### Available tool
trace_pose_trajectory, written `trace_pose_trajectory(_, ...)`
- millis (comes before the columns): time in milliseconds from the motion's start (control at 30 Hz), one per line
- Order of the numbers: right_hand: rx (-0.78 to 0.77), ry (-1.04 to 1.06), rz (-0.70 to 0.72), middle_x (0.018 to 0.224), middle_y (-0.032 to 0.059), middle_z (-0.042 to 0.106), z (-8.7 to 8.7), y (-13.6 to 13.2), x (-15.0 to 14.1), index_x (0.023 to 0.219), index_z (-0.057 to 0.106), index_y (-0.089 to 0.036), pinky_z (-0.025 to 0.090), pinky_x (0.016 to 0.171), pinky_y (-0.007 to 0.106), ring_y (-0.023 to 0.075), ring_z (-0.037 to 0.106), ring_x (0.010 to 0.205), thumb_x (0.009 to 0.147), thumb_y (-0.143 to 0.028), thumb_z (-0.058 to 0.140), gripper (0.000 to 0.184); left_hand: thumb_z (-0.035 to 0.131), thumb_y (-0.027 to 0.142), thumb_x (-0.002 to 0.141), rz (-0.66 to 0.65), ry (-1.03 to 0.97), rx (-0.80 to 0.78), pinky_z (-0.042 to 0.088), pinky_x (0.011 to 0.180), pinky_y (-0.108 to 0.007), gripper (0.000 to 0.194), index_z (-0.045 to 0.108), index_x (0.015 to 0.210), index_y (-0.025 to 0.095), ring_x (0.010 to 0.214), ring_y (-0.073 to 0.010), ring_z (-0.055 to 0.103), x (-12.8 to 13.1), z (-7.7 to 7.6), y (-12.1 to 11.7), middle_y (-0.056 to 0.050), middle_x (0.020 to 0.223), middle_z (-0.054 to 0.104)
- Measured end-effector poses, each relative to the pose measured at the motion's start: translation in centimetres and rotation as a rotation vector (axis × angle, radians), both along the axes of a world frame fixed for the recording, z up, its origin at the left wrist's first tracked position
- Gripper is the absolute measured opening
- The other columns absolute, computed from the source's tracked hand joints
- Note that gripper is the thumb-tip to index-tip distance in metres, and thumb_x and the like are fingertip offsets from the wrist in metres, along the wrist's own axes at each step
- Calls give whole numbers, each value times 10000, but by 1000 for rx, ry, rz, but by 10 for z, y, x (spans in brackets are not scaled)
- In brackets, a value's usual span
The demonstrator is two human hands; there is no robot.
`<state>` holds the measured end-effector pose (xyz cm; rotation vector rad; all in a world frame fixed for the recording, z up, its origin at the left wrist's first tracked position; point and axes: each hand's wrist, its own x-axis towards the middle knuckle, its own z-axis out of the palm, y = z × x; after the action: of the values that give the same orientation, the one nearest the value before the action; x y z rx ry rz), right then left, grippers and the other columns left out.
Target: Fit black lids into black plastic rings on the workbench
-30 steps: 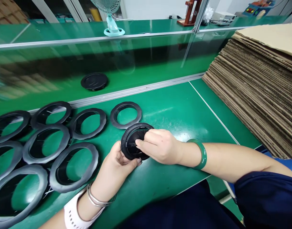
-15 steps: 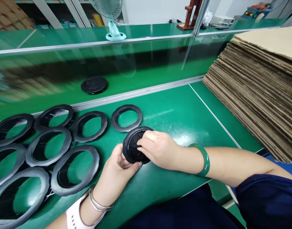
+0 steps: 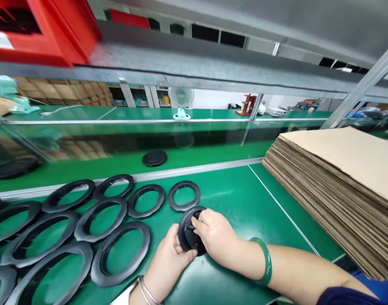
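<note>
Between my hands, over the green table, is a black round plastic cap (image 3: 188, 234) with a ridged rim, its recessed face tilted toward me. My left hand (image 3: 173, 253) grips its lower left rim, thumb at the front edge and fingers curled behind. My right hand (image 3: 214, 235) has its fingers bent together on the cap's face near the middle; the hand covers the cap's right part, so what the fingertips pinch is partly hidden. Just behind the cap lies a black ring (image 3: 196, 195) flat on the table.
Several more black rings (image 3: 145, 250) spread across the left of the table (image 3: 238, 199). A tall stack of cardboard sheets (image 3: 308, 182) stands at the right. Beyond the table's metal edge lies a black disc (image 3: 154, 158). A shelf (image 3: 213, 63) with a red bin (image 3: 63, 38) hangs overhead.
My view has tipped upward, bringing the shelf and red bin into sight and shifting everything lower. Both hands keep nearly the same hold on the cap.
</note>
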<state>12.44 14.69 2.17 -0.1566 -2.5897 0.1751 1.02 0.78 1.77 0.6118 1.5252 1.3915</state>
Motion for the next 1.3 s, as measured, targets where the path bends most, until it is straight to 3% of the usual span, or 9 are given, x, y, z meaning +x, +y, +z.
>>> trace_pose_trajectory(100, -192, 115, 24, 1070, 108, 592, 3, 8, 3, 1194, 662, -198, 508, 822, 437, 273, 537, 969, 936, -202, 631, 260, 800, 173, 632, 66, -37, 71, 565, 732, -326, 564, 435, 1062, 190, 843, -243, 713, -3, -10, 4, -31, 889, 704)
trace_pose_trajectory(200, -597, 190, -61, 1230, 135, 538, 0, 19, 2, 1379, 544, -236, 493, 928, 489, 290, 528, 1098, 953, -309, 596, 435, 815, 178, 604, 153, -17, 144, 573, 793, -347, 614, 458, 1104, 186, 958, -262, 690, -6, -15, 8, -47, 991, 693)
trace_pose_trajectory(300, -1045, 102, -89, 1137, 111, 602, -8, 27, -4, 1262, 611, -197, 519, 885, 422, 246, 602, 997, 943, -367, 561, 365, 852, 213, 545, 154, -3, 123, 550, 951, -437, 695, 484, 1134, 178, 1104, -325, 653, -7, -14, 9, -113, 1153, 677)
trace_pose_trajectory(367, -1177, 75, -71, 1074, 93, 631, -12, 29, -9, 1119, 655, -174, 518, 891, 390, 229, 623, 970, 930, -390, 562, 302, 873, 232, 528, 118, -3, 103, 536, 987, -481, 788, 464, 1199, 181, 1141, -357, 639, -7, -12, 8, -141, 1210, 660)
trace_pose_trajectory(467, -1201, 83, -79, 1005, 70, 625, -15, 29, -13, 994, 671, -171, 514, 860, 364, 220, 619, 934, 884, -409, 625, 266, 878, 308, 600, 58, 71, 110, 498, 1051, -503, 880, 397, 1329, 196, 1223, -367, 594, -9, -15, 4, -161, 1313, 606)
trace_pose_trajectory(633, -1259, 78, -87, 919, 38, 600, -15, 27, -14, 908, 635, -188, 502, 796, 336, 211, 588, 893, 804, -374, 714, 227, 778, 490, 784, -31, 194, 58, 452, 1105, -487, 761, 381, 1373, 218, 1293, -330, 540, -12, -19, -5, -140, 1396, 547)
trace_pose_trajectory(867, -1244, 53, -163, 823, -3, 553, -12, 22, -14, 814, 549, -193, 446, 696, 284, 179, 532, 799, 773, -264, 738, 206, 682, 540, 862, -36, 272, -60, 460, 1056, -482, 614, 425, 1337, 249, 1224, -303, 565, -12, -3, -8, -85, 1303, 601)
trace_pose_trajectory(1167, -1258, 18, -189, 796, -24, 546, 0, 20, -14, 764, 517, -189, 424, 686, 266, 157, 523, 767, 757, -317, 798, 309, 655, 552, 865, -13, 391, -108, 431, 1036, -477, 528, 500, 1265, 246, 1168, -287, 558, -12, 9, -5, -55, 1224, 616)
trace_pose_trajectory(1300, -1317, -37, -83, 838, -15, 590, 4, 26, -9, 844, 548, -188, 435, 697, 274, 167, 556, 797, 786, -397, 767, 308, 656, 573, 863, -15, 371, -110, 452, 1010, -459, 536, 502, 1256, 243, 1142, -285, 574, -12, 11, -5, -52, 1211, 623)
